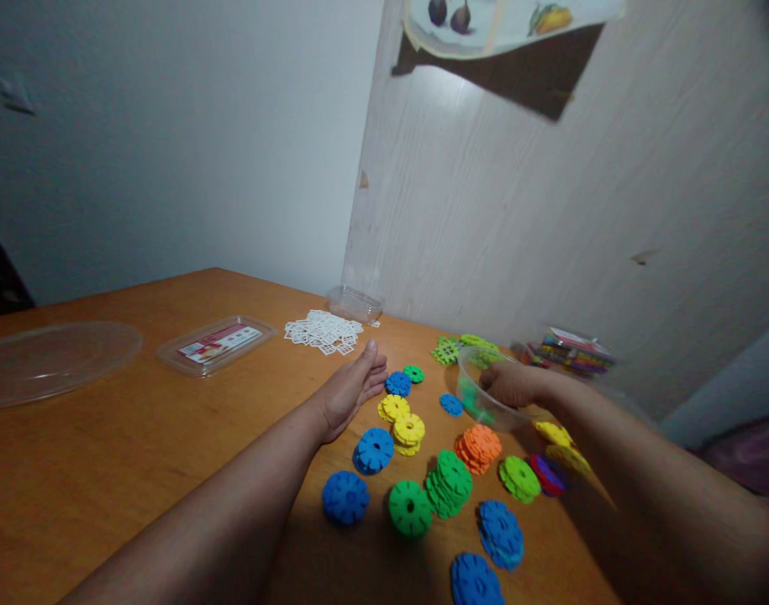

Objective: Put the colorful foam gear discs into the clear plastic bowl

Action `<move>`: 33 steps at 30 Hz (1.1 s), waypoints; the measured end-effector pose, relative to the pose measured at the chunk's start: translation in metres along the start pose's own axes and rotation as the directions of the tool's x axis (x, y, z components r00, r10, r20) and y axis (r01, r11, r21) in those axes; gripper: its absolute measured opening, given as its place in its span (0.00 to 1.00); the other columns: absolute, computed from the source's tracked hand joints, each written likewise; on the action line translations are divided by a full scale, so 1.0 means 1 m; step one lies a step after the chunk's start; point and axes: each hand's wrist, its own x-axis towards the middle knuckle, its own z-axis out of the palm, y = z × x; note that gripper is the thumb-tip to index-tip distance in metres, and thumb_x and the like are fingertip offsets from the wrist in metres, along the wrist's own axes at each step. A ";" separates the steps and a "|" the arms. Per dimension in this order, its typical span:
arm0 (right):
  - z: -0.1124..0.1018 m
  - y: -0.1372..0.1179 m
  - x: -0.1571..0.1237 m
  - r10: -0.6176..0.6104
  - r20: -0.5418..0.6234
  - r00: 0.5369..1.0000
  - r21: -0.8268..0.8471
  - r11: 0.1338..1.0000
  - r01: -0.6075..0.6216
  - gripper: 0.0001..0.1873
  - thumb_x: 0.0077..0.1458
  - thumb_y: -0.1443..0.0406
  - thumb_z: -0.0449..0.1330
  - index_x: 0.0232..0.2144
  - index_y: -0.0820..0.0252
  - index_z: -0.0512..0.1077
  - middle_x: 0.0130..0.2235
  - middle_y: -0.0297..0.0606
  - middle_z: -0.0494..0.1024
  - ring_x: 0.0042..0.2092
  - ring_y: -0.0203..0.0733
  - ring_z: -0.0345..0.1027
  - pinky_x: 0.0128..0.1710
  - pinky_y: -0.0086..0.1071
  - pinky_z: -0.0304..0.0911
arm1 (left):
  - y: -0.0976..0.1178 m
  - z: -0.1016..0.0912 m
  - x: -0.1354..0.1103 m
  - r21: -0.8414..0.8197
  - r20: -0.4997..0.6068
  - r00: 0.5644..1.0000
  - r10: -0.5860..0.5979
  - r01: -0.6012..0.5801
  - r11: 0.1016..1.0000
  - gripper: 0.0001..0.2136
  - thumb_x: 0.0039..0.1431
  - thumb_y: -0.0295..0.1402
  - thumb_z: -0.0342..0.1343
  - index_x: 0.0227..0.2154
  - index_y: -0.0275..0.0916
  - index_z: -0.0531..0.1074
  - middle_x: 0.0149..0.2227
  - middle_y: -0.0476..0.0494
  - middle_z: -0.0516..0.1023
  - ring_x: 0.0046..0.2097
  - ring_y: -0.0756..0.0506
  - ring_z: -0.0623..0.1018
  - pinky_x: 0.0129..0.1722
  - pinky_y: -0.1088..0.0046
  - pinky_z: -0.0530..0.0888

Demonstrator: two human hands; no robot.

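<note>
My left hand (352, 393) rests on its edge on the table, fingers stretched and thumb up, holding nothing. Just beyond its fingertips lie a stack of blue notched plastic discs (397, 384) and a green disc (413, 374). Into a clear round tub (465, 386) reaches my right hand (510, 383), its fingers curled downward; whatever they grip is hidden. Blurred green pieces (476, 405) show through the tub's wall. Between my arms stand stacks of yellow discs (408, 430), orange discs (478, 447), green discs (450, 483) and more blue discs (374, 449).
White lattice pieces (324, 330) form a pile beside a clear plastic box (354, 302) near the wall. Two clear lids lie left, one labelled (217, 343), one large and oval (50, 361). Lime pieces (447, 350) and a blurred colourful pack (576, 351) sit at the back right.
</note>
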 end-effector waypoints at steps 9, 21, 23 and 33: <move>-0.002 -0.003 0.000 0.032 0.050 0.998 -0.048 0.998 -0.029 0.05 0.36 0.65 0.67 0.18 0.62 0.77 0.20 0.34 0.72 0.27 0.38 0.66 0.24 0.28 0.56 | -0.001 0.001 0.000 -0.002 -0.007 1.000 0.005 -0.005 1.000 0.41 0.62 0.60 0.46 0.66 0.30 0.60 0.68 0.25 0.60 0.67 0.35 0.65 0.66 0.61 0.64; -0.006 0.009 -0.006 0.018 0.103 0.994 0.281 0.958 -0.046 0.06 0.43 0.63 0.65 0.23 0.58 0.71 0.20 0.30 0.69 0.20 0.32 0.59 0.20 0.26 0.53 | -0.001 0.000 0.000 0.001 0.000 1.000 0.002 -0.002 1.000 0.40 0.63 0.60 0.46 0.66 0.31 0.60 0.70 0.26 0.56 0.68 0.36 0.64 0.66 0.61 0.64; -0.009 0.009 -0.005 0.027 0.072 0.997 0.313 0.949 -0.048 0.08 0.47 0.62 0.63 0.22 0.58 0.69 0.19 0.29 0.68 0.19 0.30 0.56 0.18 0.25 0.49 | -0.002 -0.001 0.001 0.002 0.002 1.000 0.003 -0.003 1.000 0.40 0.63 0.60 0.46 0.66 0.30 0.59 0.70 0.25 0.55 0.68 0.36 0.64 0.65 0.62 0.64; -0.017 -0.001 0.017 0.184 -0.046 0.982 0.258 0.952 -0.166 0.14 0.51 0.63 0.63 0.18 0.62 0.68 0.16 0.32 0.67 0.16 0.29 0.53 0.15 0.26 0.45 | -0.001 0.000 -0.001 -0.021 -0.021 1.000 0.002 -0.002 1.000 0.39 0.62 0.58 0.51 0.63 0.29 0.63 0.68 0.24 0.60 0.66 0.35 0.66 0.65 0.61 0.65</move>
